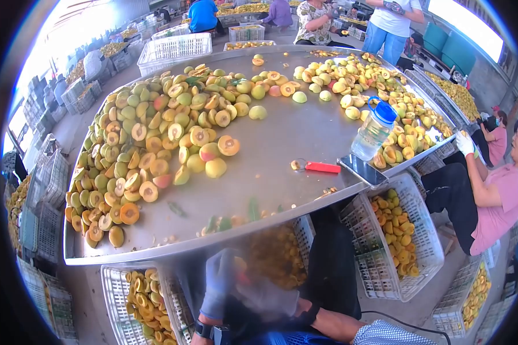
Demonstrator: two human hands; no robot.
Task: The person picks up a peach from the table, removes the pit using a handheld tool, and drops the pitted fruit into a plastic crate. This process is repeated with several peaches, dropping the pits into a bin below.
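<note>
Gloved left hand (220, 282) and right hand (265, 296) blur below the steel table's (282, 144) near edge, clasping a soft, slippery, easily bruised orange peach (240, 265) between them.

Halved fruit (155, 144) heaped on the table's (282, 144) left and far right; knife (316, 167) lying mid-table, bottle (374, 129) standing just right of it; crates (397, 241) below the near edge, gloved hands (242, 287) between them.

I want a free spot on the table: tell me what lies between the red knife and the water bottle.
In the head view, only bare metal table lies between the red knife and the water bottle; a small metal stand sits beside the knife, under the bottle.
</note>
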